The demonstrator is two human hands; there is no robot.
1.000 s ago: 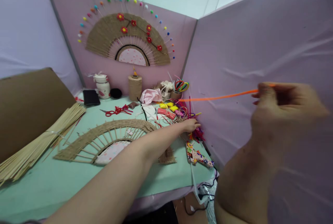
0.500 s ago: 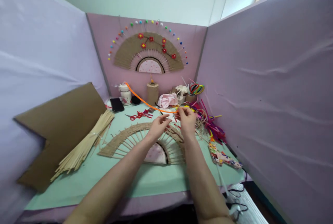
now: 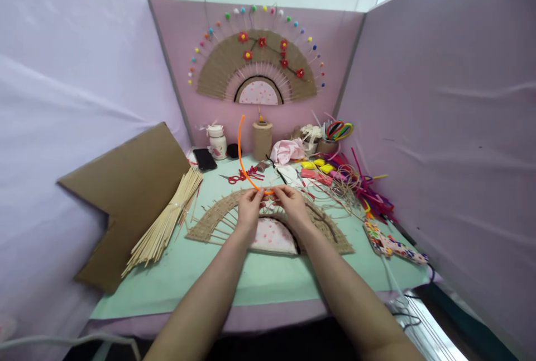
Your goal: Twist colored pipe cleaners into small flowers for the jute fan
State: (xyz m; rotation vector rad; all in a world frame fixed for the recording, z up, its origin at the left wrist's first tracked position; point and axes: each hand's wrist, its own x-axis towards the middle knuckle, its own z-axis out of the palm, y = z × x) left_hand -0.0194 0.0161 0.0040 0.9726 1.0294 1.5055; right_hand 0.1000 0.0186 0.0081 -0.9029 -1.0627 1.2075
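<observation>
On the green tabletop [image 3: 188, 288], a woven fan [image 3: 274, 236] is lying beneath the left hand [image 3: 250, 210] and right hand [image 3: 291, 204], which are pinching an orange strip [image 3: 239, 151] near one end, apparently for close control, its free length curving toward eleven o'clock.

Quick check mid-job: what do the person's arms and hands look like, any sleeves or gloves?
The left hand and right hand are ungloved. Both forearms are bare as far as they show, with no sleeve, watch or bracelet visible.
</observation>
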